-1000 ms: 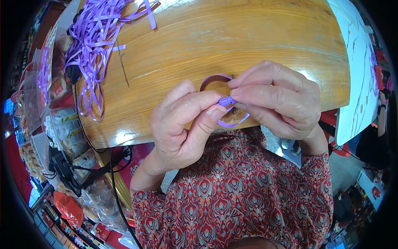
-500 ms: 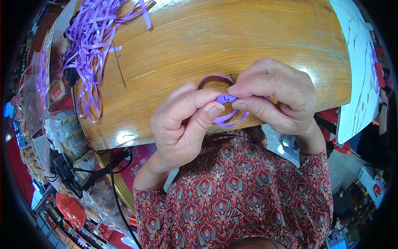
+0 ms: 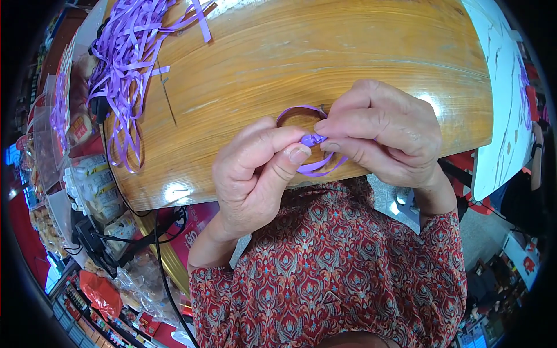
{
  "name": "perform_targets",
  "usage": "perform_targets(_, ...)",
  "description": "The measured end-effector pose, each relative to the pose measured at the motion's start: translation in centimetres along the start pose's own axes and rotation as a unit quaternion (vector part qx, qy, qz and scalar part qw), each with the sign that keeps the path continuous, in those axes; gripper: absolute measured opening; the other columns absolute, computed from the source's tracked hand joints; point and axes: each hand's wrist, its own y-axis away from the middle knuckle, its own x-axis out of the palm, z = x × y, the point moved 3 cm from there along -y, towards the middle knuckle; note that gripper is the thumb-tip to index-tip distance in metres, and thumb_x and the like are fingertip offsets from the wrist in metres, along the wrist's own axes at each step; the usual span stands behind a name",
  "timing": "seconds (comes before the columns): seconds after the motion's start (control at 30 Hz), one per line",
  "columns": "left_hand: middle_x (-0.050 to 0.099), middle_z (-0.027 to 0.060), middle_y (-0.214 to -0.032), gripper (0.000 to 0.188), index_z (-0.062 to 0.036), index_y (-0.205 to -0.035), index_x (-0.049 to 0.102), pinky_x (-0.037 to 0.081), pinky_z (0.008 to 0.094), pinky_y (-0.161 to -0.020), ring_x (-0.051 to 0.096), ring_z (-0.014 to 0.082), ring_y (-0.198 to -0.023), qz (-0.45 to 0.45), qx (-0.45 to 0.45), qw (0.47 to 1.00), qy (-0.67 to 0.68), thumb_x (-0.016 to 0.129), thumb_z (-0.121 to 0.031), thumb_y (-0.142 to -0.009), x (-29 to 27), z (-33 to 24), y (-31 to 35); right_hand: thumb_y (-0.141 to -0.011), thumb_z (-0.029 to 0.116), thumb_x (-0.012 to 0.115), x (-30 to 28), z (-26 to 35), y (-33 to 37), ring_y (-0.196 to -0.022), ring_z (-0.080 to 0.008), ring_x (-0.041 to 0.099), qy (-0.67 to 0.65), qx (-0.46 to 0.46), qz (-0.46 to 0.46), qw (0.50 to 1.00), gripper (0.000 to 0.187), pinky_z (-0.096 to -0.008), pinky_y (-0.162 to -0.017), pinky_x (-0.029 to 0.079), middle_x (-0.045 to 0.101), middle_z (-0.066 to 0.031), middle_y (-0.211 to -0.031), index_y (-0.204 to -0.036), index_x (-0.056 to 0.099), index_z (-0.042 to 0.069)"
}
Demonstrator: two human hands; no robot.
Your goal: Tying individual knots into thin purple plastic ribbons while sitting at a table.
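A purple ribbon [image 3: 314,140], folded into a small thick bundle, is pinched between my two hands above the near part of the wooden table. My left hand [image 3: 255,168] grips the bundle's left end between thumb and forefinger. At its right end, the thumb and forefinger of my right hand [image 3: 386,130] are closed on the ribbon. Loose loops of the same purple ribbon [image 3: 297,107] curl behind and below the bundle. Part of the ribbon is hidden behind my right fingers.
A large tangled heap of purple ribbon [image 3: 130,46] lies at the table's far left. Beside it is a thin dark wire-like tool [image 3: 166,93]. Packaged goods [image 3: 96,185] and black cables [image 3: 158,261] crowd the left side. A white marbled board [image 3: 502,98] borders the wooden table [image 3: 348,52] on the right.
The small bundle has turned slightly between my fingers and shifted a little left. My right fingertips have moved slightly left; my left hand has hardly moved.
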Motion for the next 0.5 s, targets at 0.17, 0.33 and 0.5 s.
perform_targets(0.17,0.049,0.0041,-0.065,0.015,0.0013,-0.092,0.064,0.035,0.0246,-0.050,0.045,0.0127,-0.056,0.002,0.000,0.999,-0.032,0.068,0.000,-0.078,-0.1,-0.3,0.0,-0.066,0.001,0.073,0.1,0.3,0.0,-0.061,-0.0189,0.059,0.049,-0.035,0.015,0.998,0.023,-0.0255,-0.049,0.043,0.061,-0.0105,-0.075,-0.088,0.068,0.000)
perform_targets(0.33,0.047,0.0049,-0.062,0.013,0.0011,-0.089,0.064,0.034,0.0259,-0.047,0.044,0.0140,-0.053,0.010,0.001,0.997,-0.077,0.068,-0.001,-0.077,0.0,-1.1,-0.4,-0.064,0.001,0.072,0.1,0.5,0.1,-0.059,-0.0184,0.056,0.070,-0.062,0.008,0.996,0.023,-0.0258,-0.047,0.042,0.059,-0.0098,-0.074,-0.087,0.068,-0.001)
perform_targets(0.5,0.046,0.0059,-0.060,0.012,0.0005,-0.086,0.065,0.033,0.0276,-0.045,0.043,0.0157,-0.051,0.039,0.043,0.977,-0.205,0.069,-0.005,-0.076,0.6,-1.8,-0.6,-0.064,0.001,0.072,0.2,0.7,0.2,-0.059,-0.0189,0.058,0.066,-0.039,0.011,0.997,0.021,-0.0261,-0.047,0.043,0.060,-0.0103,-0.073,-0.085,0.067,0.000)
